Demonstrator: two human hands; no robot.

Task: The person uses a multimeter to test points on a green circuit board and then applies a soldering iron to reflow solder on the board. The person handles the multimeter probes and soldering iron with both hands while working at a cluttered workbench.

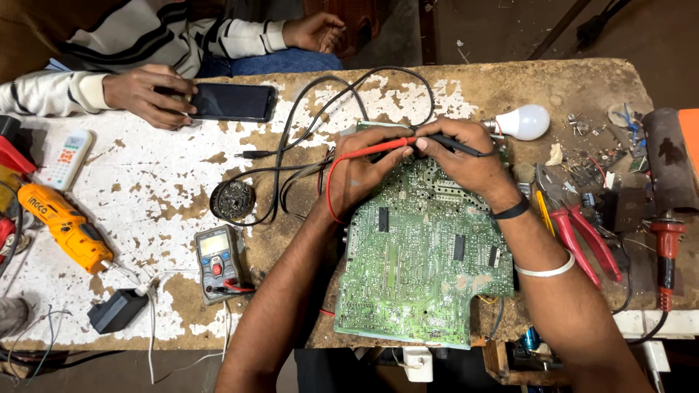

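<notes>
Worn tabletop (145,196) with flaking white paint, cluttered with tools. Left hand (360,171) closed on red probe (371,151), right hand (466,156) pinching black probe (459,145), both tips near the far edge of the green circuit board (419,269) lying between the forearms; step looks like probing test points. Multimeter (217,262) left of board, red pliers (582,236) right; next move likely needs steady tips and a glance at the meter.

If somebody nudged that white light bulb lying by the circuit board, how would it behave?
The white light bulb lies on its side with a round globe, so it would probably roll. It looks light for its size, and likely breakable if it dropped off the workbench.
</notes>
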